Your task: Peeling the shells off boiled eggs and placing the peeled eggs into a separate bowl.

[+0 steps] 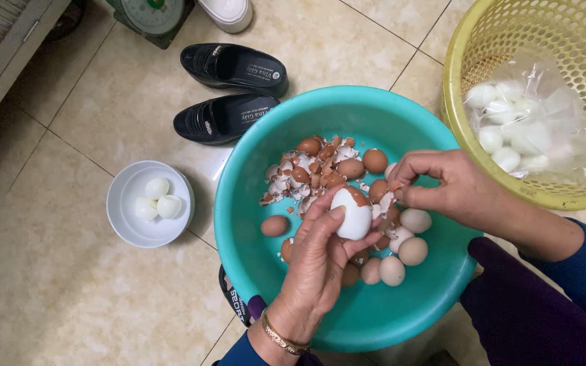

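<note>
My left hand point(317, 261) holds a boiled egg point(353, 211) over a teal basin point(252, 224); the egg is mostly white, with brown shell left on its top. My right hand point(442, 186) pinches a piece of brown shell point(396, 184) just to the right of the egg. In the basin lie several unpeeled brown eggs point(405, 252) and a heap of broken shell point(306, 173).
A white bowl point(125, 227) with three peeled eggs point(157, 200) stands on the tiled floor at left. A yellow basket point(462, 88) at the upper right holds a clear plastic bag of peeled eggs point(510, 135). Black shoes point(228, 91) and a green scale point(154, 17) lie beyond the basin.
</note>
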